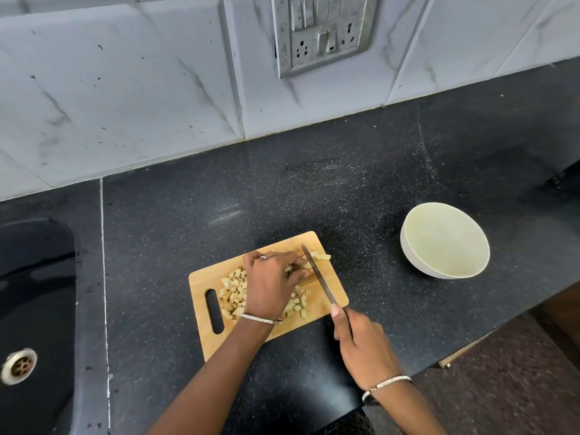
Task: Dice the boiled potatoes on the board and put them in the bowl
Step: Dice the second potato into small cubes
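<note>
Two clamped grips: left grip [270,284] on potato [307,265] beside the knife [320,277], right grip [361,343] on its handle.

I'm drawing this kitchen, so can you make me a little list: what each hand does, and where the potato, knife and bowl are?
Left hand: holds a potato piece steady on the board
Right hand: grips the knife, blade beside the left fingers
Diced potato: heaped on the board, partly under the left hand
Bowl: empty, on the counter, right of the board
</note>
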A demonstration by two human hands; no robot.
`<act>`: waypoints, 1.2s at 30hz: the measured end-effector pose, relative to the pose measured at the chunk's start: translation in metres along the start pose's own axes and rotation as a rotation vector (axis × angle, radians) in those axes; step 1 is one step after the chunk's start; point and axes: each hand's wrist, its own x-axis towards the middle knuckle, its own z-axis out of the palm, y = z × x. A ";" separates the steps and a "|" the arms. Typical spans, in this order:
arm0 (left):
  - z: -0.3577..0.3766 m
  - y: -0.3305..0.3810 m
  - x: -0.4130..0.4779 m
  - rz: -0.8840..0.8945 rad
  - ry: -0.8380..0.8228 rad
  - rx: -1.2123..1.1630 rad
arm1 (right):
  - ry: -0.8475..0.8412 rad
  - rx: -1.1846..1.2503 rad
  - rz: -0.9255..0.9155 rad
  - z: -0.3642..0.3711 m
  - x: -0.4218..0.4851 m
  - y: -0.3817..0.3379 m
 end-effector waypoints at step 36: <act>0.000 -0.012 -0.001 0.017 -0.010 -0.085 | -0.064 -0.170 0.024 -0.013 -0.018 -0.018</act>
